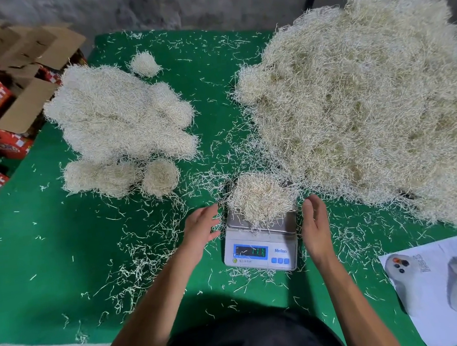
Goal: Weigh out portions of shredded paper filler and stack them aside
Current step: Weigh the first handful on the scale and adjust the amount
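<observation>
The bench (63,274) under my hands is covered in green cloth, matt and felt-like. The shredded paper (370,107) heaped on my right is thin, dry, cream strips, rough and wiry in a loose tangle; the portions (120,122) stacked on my left look the same, only packed denser. My scale (260,242) has a smooth pale plastic body with a brushed metal pan that gives a dull shine. The boxes (14,82) are plain brown cardboard with glossy printed sides. The sheet (445,285) is smooth white printed paper.
</observation>
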`<action>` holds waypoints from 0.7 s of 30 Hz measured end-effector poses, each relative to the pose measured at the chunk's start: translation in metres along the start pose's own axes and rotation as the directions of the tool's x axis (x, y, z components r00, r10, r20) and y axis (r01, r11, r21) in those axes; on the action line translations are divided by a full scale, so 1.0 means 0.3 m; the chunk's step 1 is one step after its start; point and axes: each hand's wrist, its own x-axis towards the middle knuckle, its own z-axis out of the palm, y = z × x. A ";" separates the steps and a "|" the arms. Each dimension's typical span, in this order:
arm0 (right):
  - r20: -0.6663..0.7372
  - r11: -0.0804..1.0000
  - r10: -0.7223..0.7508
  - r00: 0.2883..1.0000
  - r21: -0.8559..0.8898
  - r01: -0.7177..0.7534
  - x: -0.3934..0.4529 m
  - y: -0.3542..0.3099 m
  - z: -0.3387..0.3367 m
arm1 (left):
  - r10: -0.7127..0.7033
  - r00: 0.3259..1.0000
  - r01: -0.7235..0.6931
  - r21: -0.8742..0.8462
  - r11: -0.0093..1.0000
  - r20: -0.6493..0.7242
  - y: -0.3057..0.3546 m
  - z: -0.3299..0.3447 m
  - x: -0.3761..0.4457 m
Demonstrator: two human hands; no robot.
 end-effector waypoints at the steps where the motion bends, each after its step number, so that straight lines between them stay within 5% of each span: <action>1: 0.001 1.000 -0.007 1.000 -0.006 0.007 0.005 -0.003 0.002 | -0.004 1.000 0.004 -0.006 1.000 0.002 0.003 -0.001 -0.001; 9: -0.081 0.990 -0.120 0.989 -0.085 0.113 0.082 -0.078 0.087 | -0.044 0.996 0.037 -0.102 0.994 -0.071 0.042 0.026 0.008; 15: 0.164 0.982 -0.114 0.980 -0.133 0.136 0.052 -0.207 0.297 | -0.111 0.994 0.105 -0.193 0.976 -0.017 0.146 0.147 0.018; 18: 0.348 0.987 -0.158 0.924 0.018 0.162 -0.035 -0.267 0.407 | -0.175 0.985 0.168 -0.302 0.939 0.001 0.168 0.175 -0.001; 21: 0.321 0.951 -0.124 0.939 0.310 0.020 -0.051 -0.316 0.420 | -0.141 0.987 0.105 -0.343 0.933 -0.080 0.180 0.110 -0.002</action>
